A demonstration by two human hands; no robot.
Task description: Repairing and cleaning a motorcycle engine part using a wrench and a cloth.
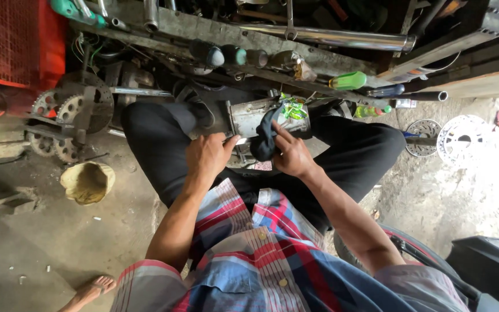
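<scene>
My left hand point(208, 155) pinches a thin metal tool point(239, 140) against the boxy grey metal engine part point(252, 115) resting on my lap. My right hand point(291, 155) grips a dark cloth point(265, 138) pressed on its right side. Rusty sprockets point(64, 112) lie far left.

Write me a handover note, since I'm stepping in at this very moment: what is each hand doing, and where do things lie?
Left hand: closed on a small metal tool, tip at the grey metal part.
Right hand: presses a dark cloth against that part.
The part rests between the knees, by the tool rack.
Done: cloth is on the part. How far the work has got cannot be told.
</scene>
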